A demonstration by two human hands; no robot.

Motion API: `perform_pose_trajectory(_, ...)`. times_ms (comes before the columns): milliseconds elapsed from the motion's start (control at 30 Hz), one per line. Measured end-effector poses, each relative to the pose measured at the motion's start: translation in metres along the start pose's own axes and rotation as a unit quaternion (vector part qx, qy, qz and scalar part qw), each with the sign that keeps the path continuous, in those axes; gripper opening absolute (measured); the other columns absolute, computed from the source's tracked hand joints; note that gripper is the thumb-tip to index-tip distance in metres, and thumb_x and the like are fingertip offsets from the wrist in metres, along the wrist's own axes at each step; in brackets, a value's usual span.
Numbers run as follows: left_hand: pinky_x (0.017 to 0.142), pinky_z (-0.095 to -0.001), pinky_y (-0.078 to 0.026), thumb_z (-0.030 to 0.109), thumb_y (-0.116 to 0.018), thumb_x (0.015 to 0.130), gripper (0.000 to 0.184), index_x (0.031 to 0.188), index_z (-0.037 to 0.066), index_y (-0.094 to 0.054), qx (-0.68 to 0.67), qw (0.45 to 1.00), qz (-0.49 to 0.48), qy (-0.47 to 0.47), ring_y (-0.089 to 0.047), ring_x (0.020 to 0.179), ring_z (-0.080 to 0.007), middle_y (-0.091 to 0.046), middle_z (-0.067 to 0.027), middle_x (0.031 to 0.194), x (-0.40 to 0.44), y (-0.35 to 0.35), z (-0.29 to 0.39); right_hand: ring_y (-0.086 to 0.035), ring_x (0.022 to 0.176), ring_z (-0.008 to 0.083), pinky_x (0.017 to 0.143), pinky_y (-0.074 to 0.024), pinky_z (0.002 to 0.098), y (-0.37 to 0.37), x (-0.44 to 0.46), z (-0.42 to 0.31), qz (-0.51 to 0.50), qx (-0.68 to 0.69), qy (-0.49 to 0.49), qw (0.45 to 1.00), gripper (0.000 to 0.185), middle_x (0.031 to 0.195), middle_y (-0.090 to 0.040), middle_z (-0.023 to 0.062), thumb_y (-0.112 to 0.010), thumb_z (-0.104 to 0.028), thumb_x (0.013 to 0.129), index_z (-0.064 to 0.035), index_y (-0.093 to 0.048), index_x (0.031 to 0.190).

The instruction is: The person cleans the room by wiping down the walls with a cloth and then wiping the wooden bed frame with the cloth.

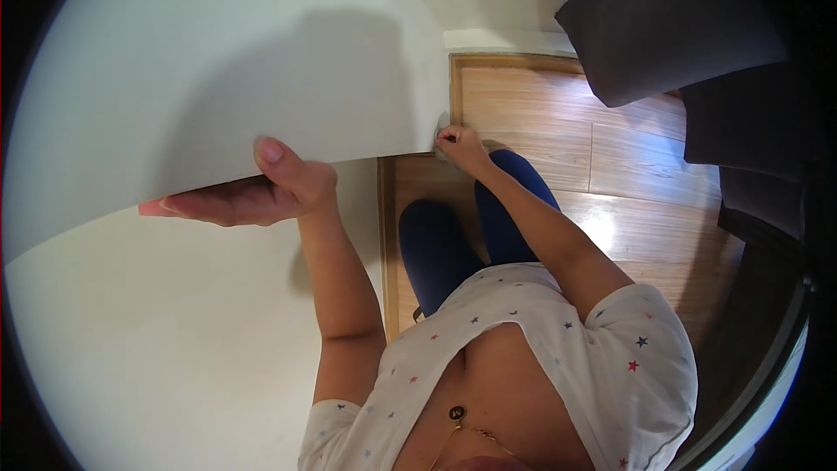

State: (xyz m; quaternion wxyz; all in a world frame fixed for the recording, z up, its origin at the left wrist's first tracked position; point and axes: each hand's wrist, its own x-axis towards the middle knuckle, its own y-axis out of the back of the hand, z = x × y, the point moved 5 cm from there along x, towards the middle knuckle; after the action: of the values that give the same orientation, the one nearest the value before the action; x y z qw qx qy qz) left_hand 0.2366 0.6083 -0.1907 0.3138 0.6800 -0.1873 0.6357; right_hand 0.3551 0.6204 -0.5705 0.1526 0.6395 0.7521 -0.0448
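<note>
A pale white wall-like surface (288, 78) ends in a long straight edge, with another white surface (200, 314) beyond it. My left hand (253, 196) rests along that edge: the thumb lies on the near face and the stretched fingers run behind the edge. Low down, at the end of the edge near the floor, my right hand (462, 148) is closed in a pinch. A small greyish patch and something dark show at its fingertips, too small to name.
Wooden trim (384, 244) runs along the base of the white surface. The floor (540, 157) is glossy wood planks. Dark grey panels or cushions (680, 26) stand at the upper right. My knees (436, 240) in blue trousers are close to the wall edge.
</note>
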Motion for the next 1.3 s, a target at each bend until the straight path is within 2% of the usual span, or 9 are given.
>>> perform_pose_trajectory(300, 0.100, -0.0427, -0.037, 0.020, -0.057, 0.085, 0.073, 0.145, 0.015, -0.015, 0.010, 0.999, 0.021, -0.025, -0.032, 0.126, -0.0282, -0.022, -0.0108, 0.143, -0.001, 0.004, -0.005, -0.058, 0.061, 0.0179, 0.060, -0.0462, 0.0322, -0.004, 0.013, 0.007, 0.031, -0.045, 0.023, 0.998, 0.016, 0.067, -0.062, 0.0108, -0.063, -0.015, 0.075, -0.0009, -0.066, 0.082)
perform_pose_trajectory(400, 0.100, -0.0434, -0.037, 0.020, -0.058, 0.085, 0.073, 0.145, 0.016, -0.015, -0.015, 1.000, 0.008, -0.023, -0.031, 0.127, -0.0283, -0.021, -0.0107, 0.144, 0.001, 0.000, -0.003, -0.063, 0.069, 0.0303, 0.065, -0.0485, 0.0387, -0.003, -0.003, -0.006, 0.027, -0.018, 0.014, 0.999, 0.016, 0.071, -0.064, 0.0157, -0.060, -0.019, 0.074, -0.0047, -0.066, 0.077)
perform_pose_trajectory(500, 0.099, -0.0437, -0.037, 0.020, -0.058, 0.085, 0.072, 0.144, 0.016, -0.016, -0.018, 0.999, 0.031, -0.003, -0.032, 0.126, -0.0284, -0.022, -0.0107, 0.143, -0.001, 0.000, 0.002, -0.063, 0.072, 0.0285, 0.066, -0.0482, 0.0364, -0.003, 0.006, 0.001, 0.042, -0.057, 0.011, 0.997, 0.016, 0.075, -0.064, 0.0141, -0.060, -0.017, 0.074, -0.0066, -0.065, 0.084)
perform_pose_trajectory(600, 0.099, -0.0434, -0.037, 0.020, -0.057, 0.085, 0.072, 0.144, 0.016, -0.016, 0.010, 0.999, 0.028, -0.016, -0.033, 0.125, -0.0282, -0.023, -0.0107, 0.142, 0.002, 0.002, 0.004, -0.058, 0.069, 0.0128, 0.065, -0.0458, 0.0275, 0.000, -0.003, -0.023, 0.083, -0.048, 0.009, 0.995, 0.015, 0.074, -0.062, 0.0075, -0.062, -0.013, 0.078, -0.0031, -0.061, 0.089)
perform_pose_trajectory(700, 0.098, -0.0428, -0.037, 0.020, -0.057, 0.086, 0.072, 0.144, 0.016, -0.016, 0.017, 0.999, 0.019, -0.022, -0.033, 0.125, -0.0279, -0.023, -0.0107, 0.142, 0.002, 0.002, 0.004, -0.057, 0.075, 0.0135, 0.069, -0.0451, 0.0273, 0.000, -0.035, -0.089, 0.105, 0.262, 0.106, 0.953, 0.015, 0.078, -0.060, 0.0068, -0.059, -0.011, 0.082, -0.0023, -0.058, 0.094)
perform_pose_trajectory(900, 0.097, -0.0427, -0.038, 0.022, -0.057, 0.086, 0.072, 0.145, 0.017, -0.016, 0.063, 0.997, 0.034, -0.008, -0.033, 0.124, -0.0278, -0.024, -0.0108, 0.141, 0.004, 0.009, 0.006, -0.054, 0.074, 0.0103, 0.067, -0.0431, 0.0248, -0.008, 0.011, -0.014, 0.121, 0.107, 0.053, 0.985, 0.013, 0.079, -0.060, 0.0068, -0.057, -0.008, 0.084, 0.0009, -0.057, 0.094)
perform_pose_trajectory(1100, 0.096, -0.0427, -0.038, 0.024, -0.058, 0.086, 0.073, 0.145, 0.018, -0.015, 0.030, 0.999, 0.022, 0.009, -0.033, 0.124, -0.0276, -0.023, -0.0100, 0.142, 0.006, 0.006, 0.006, -0.057, 0.070, 0.0183, 0.065, -0.0454, 0.0294, 0.014, -0.041, -0.125, 0.107, 0.152, 0.148, 0.971, 0.009, 0.077, -0.060, 0.0115, -0.060, -0.005, 0.079, 0.0008, -0.061, 0.085)
perform_pose_trajectory(1200, 0.097, -0.0425, -0.037, 0.024, -0.058, 0.086, 0.073, 0.145, 0.017, -0.015, 0.026, 0.999, 0.024, -0.002, -0.032, 0.125, -0.0270, -0.022, -0.0096, 0.142, 0.005, 0.002, 0.003, -0.051, 0.066, 0.0109, 0.062, -0.0423, 0.0254, 0.012, -0.022, -0.102, 0.123, 0.147, 0.185, 0.964, 0.011, 0.074, -0.060, 0.0054, -0.060, -0.008, 0.083, 0.0021, -0.061, 0.087)
perform_pose_trajectory(1300, 0.098, -0.0420, -0.036, 0.023, -0.057, 0.086, 0.073, 0.145, 0.015, -0.015, 0.029, 0.999, 0.034, 0.015, -0.031, 0.126, -0.0263, -0.021, -0.0094, 0.143, 0.007, 0.003, 0.006, -0.052, 0.067, 0.0106, 0.063, -0.0423, 0.0250, 0.008, 0.014, -0.052, 0.078, 0.121, 0.059, 0.988, 0.014, 0.073, -0.060, 0.0066, -0.062, -0.009, 0.082, 0.0023, -0.062, 0.089)
